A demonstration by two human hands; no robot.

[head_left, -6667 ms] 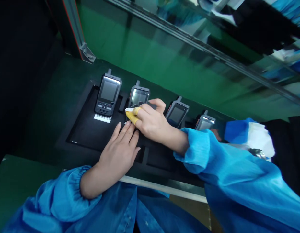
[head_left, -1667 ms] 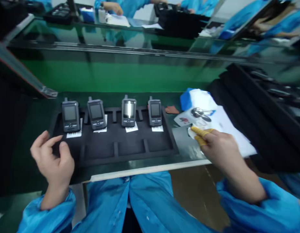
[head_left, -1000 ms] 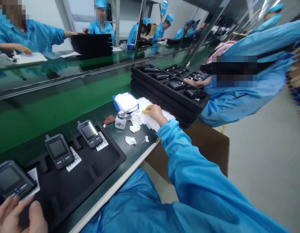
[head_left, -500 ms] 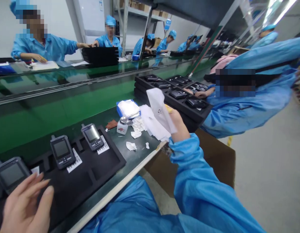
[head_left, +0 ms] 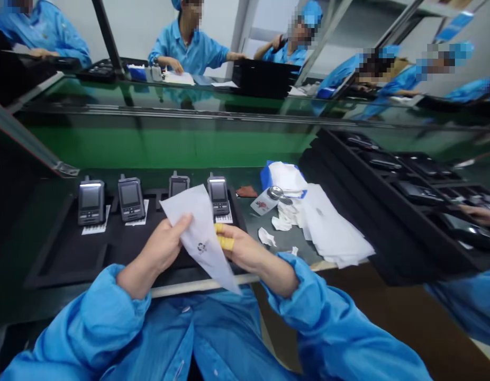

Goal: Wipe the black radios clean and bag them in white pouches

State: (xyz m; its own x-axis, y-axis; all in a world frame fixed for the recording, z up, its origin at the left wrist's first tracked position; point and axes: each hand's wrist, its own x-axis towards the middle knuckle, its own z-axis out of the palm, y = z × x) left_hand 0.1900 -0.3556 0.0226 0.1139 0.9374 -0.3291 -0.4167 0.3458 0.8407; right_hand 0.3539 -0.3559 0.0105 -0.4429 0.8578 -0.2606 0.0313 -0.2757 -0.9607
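In front of my body I hold up a white plastic bag [head_left: 201, 238] with a small dark printed symbol. My left hand [head_left: 163, 246] pinches its left edge, thumb on the front face. My right hand [head_left: 241, 246], with yellow covers on its fingertips, is closed at the bag's right edge; some of its fingers are hidden behind the bag. Behind the hands a black tray [head_left: 66, 259] carries a row of several handheld devices with small screens and stub antennas, such as this device [head_left: 130, 198]. White barcode labels [head_left: 137, 212] stick out under some of them.
To the right lie a pile of white bags [head_left: 332, 227], crumpled white scraps [head_left: 282, 222], a blue box of white wipes [head_left: 264, 177] and a white metal-topped bottle [head_left: 264, 202]. Stacked black trays [head_left: 348, 211] hold more devices beside a co-worker's hand [head_left: 481, 214]. Other people sit across the glass-topped line.
The view has turned left. My right hand has brought the bag from the pile to the front of the tray. My left hand, open before, now grips the bag.
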